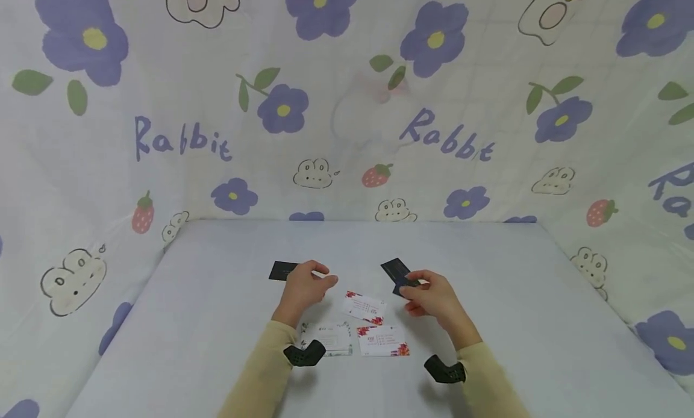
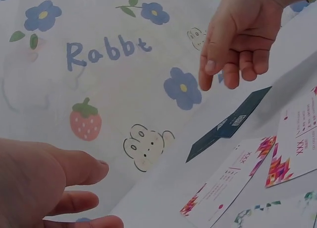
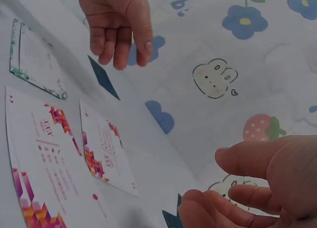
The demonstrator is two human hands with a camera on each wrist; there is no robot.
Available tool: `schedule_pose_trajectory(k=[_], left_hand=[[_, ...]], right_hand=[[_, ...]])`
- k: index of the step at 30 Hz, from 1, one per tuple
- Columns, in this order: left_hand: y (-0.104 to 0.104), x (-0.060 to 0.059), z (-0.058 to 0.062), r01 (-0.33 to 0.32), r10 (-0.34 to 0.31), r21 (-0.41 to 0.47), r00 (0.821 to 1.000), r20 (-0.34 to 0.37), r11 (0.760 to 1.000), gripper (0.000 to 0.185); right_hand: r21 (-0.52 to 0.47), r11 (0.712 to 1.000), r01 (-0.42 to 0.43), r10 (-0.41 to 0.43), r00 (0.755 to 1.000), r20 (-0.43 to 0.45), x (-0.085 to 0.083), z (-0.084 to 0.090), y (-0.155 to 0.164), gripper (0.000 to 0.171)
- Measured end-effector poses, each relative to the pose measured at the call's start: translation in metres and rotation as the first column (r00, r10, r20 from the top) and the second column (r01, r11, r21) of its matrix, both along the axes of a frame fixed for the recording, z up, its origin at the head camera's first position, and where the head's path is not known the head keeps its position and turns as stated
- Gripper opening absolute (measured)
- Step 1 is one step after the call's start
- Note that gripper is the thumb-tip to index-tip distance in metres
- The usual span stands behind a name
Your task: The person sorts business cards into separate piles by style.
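Observation:
My left hand point(image 1: 305, 290) hovers at the near side of a black card point(image 1: 278, 270), covering part of it in the head view. Its fingers are relaxed, and a gap shows between thumb and fingers in the left wrist view. Over two overlapping black cards point(image 2: 238, 114) is my right hand point(image 1: 434, 299), fingers loosely bent and holding nothing; the left wrist view shows it above them. Between the hands lies a white card with red and orange corners point(image 1: 363, 308). Nearer are a similar white card point(image 1: 383, 341) and a white card with a green leafy border point(image 1: 338, 340).
The cards lie on a white table surface point(image 1: 217, 321). A cloth backdrop point(image 1: 347, 135) printed with flowers, rabbits and strawberries rises at the back and both sides. Each wrist wears a black camera, the left one point(image 1: 305, 353) close over the green-bordered card.

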State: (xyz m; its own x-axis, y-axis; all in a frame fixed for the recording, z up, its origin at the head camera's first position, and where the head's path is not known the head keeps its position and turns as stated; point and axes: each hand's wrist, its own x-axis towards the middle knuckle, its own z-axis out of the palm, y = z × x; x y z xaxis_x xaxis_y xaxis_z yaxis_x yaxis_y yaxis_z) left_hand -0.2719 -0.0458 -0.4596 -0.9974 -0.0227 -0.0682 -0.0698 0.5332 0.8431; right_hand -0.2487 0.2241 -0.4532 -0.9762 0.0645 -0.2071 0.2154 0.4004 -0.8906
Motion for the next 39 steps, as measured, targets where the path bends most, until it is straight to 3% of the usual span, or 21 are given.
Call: schedule_pose_trajectory(k=[4,9,16,24,29,39], left_hand=[[0.014,-0.005,-0.007,0.033,-0.033,-0.056,0.999,0.017,0.998,0.036],[0.028,-0.009,-0.012,0.053,-0.047,-0.072,0.996,0.074,0.996,0.039],[0.029,-0.006,-0.014,0.086,-0.082,-0.045,0.992,0.098,0.995,0.046],[0.030,-0.004,-0.018,0.091,-0.090,-0.003,0.989,0.121,0.996,0.051],[0.031,-0.003,-0.018,0.081,-0.082,0.009,0.988,0.130,0.997,0.053],[0.025,-0.003,-0.021,0.045,-0.053,0.058,0.987,0.154,0.997,0.055]], right_hand=[[0.074,0.997,-0.007,0.009,1.000,-0.020,-0.005,0.001,-0.011,0.048],[0.133,0.991,-0.019,0.017,1.000,0.018,-0.011,0.003,-0.020,0.048],[0.197,0.979,-0.051,0.042,0.998,0.051,-0.011,-0.002,-0.028,0.050],[0.090,0.995,-0.043,0.037,0.997,0.066,-0.009,-0.011,-0.034,0.049],[-0.029,0.999,-0.045,0.048,0.995,0.085,-0.010,-0.013,-0.032,0.050],[-0.244,0.969,-0.043,0.072,0.991,0.110,-0.009,-0.013,-0.029,0.054]])
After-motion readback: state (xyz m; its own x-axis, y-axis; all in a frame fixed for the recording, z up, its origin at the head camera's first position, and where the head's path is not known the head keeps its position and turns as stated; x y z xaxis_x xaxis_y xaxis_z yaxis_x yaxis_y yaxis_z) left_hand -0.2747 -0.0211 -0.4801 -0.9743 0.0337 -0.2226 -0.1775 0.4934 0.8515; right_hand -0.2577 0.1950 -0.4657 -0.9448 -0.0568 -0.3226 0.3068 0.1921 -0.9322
